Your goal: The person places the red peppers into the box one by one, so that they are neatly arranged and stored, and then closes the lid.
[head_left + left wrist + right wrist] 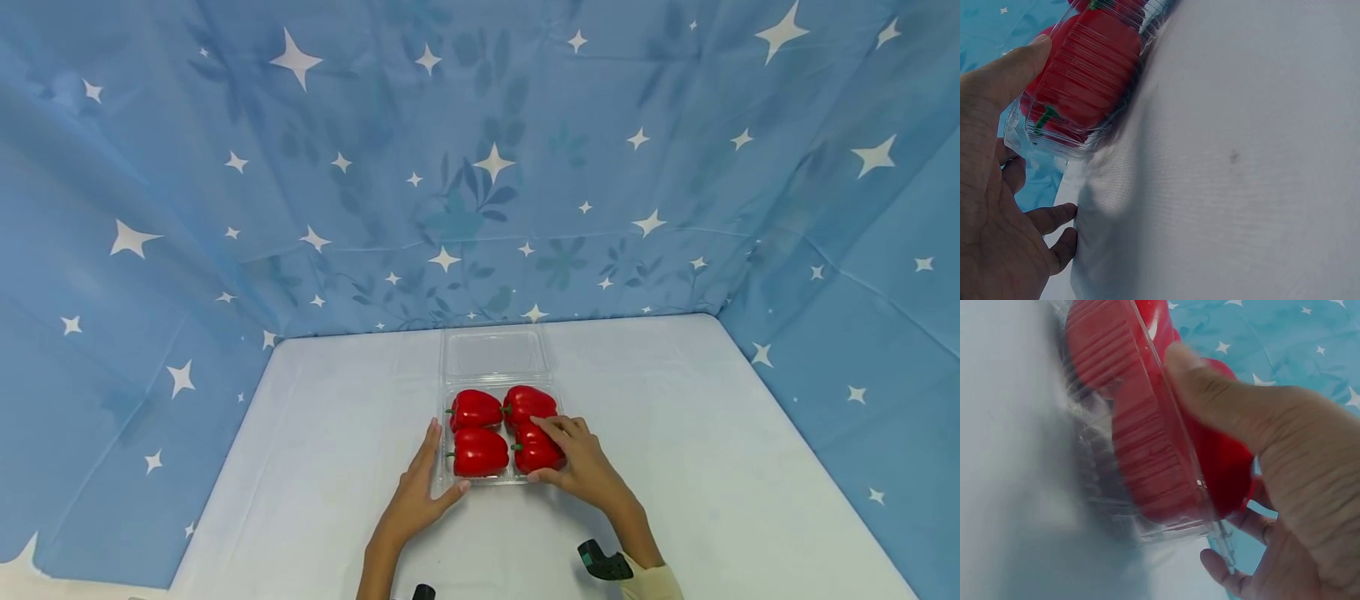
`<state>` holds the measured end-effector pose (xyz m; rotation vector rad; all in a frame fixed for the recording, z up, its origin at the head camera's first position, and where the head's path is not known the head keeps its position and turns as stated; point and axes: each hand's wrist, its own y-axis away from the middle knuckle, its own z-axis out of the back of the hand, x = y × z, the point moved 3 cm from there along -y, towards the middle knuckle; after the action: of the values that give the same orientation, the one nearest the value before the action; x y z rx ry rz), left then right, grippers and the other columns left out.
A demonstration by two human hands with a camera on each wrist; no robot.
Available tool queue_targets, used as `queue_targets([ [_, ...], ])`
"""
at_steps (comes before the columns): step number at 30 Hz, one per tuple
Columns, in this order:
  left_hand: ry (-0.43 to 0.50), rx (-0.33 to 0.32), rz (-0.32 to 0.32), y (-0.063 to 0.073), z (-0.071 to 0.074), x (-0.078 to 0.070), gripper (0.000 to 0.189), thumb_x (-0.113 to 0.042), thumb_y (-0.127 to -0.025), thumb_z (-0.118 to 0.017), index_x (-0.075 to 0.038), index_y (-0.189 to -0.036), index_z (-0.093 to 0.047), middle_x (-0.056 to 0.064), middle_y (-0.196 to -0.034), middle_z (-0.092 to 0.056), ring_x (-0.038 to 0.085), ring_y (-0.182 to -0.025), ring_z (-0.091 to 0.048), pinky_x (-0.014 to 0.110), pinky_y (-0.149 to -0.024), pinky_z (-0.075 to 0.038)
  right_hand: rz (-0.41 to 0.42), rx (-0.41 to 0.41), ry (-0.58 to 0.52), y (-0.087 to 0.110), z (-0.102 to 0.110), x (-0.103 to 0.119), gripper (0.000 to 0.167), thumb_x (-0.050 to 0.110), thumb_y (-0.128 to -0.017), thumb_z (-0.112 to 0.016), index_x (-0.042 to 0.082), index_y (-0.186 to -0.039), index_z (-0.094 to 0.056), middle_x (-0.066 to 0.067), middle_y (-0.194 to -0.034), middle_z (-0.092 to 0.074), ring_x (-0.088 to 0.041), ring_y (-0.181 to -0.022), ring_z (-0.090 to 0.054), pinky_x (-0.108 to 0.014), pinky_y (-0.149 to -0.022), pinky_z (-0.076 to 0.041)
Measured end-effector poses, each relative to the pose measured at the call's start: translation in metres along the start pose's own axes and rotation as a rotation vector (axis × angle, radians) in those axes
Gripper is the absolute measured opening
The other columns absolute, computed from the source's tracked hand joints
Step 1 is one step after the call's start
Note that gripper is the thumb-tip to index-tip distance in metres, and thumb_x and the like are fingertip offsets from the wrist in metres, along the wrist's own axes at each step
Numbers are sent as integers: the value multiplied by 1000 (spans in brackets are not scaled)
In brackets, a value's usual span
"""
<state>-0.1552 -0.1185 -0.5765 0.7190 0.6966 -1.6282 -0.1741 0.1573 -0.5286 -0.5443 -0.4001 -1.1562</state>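
Observation:
A clear plastic clamshell container (497, 481) stands on the table with its lid (495, 354) folded back. Inside sit red bell peppers in two rows, among them a front-left bell pepper (480, 452) and a front-right bell pepper (536, 450). At the container's front left corner, my left hand (416, 492) touches it, fingers fairly straight along the left side and thumb at the front edge. My right hand (585, 467) grips the front-right bell pepper, its fingers bent over the top and its thumb at the front rim (1179, 419). The palm side is partly hidden in the head view.
A white-covered table (345, 400) carries the container near its middle. Blue curtain cloth (480, 200) with white stars rises behind the table and along both sides. Dark wrist devices (603, 562) show at the lower edge.

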Motion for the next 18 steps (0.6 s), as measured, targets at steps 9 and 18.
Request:
queue_targets([
  [9, -1, 2, 10, -1, 1, -1, 96, -56, -83, -66, -25, -158, -15, -1, -164, -18, 33, -148, -26, 80, -101, -24, 107, -199, -152, 0, -9, -3, 47, 25, -82, -78, 16, -126, -64, -6, -122, -58, -21, -114, -51, -41, -83, -58],
  [18, -6, 5, 2, -1, 0, -1, 96, -56, -83, -66, -25, -158, -14, -2, -164, -18, 32, -148, -27, 80, -101, -25, 87, -250, -125, 1, -15, -3, 45, 23, -78, -82, 15, -120, -70, -10, -117, -58, -24, -112, -51, -40, -80, -59],
])
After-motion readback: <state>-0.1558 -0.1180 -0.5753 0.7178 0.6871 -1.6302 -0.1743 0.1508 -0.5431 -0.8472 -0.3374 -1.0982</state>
